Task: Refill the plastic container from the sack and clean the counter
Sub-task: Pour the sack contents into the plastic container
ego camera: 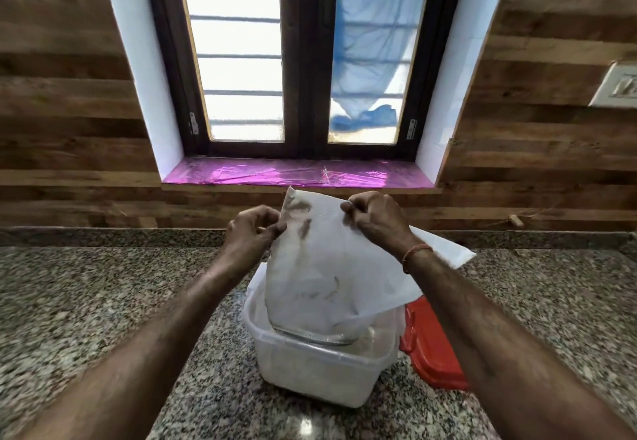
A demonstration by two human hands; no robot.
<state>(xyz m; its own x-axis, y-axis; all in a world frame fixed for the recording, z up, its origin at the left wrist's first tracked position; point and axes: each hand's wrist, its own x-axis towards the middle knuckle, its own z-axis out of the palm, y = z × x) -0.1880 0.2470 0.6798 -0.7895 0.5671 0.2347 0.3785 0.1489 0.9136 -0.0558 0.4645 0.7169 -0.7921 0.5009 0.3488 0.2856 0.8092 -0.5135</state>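
Observation:
A clear plastic container stands on the speckled granite counter in front of me. A white sack hangs upended over it, its lower end down inside the container. My left hand pinches the sack's upper left edge. My right hand grips the upper right corner. The sack looks limp and smudged with grey marks. What lies in the container under the sack is hidden; a pale fill shows through its wall.
A red lid lies on the counter just right of the container. A wood-panelled wall with a window and a pink-lined sill rises behind. A white switch plate is on the right wall.

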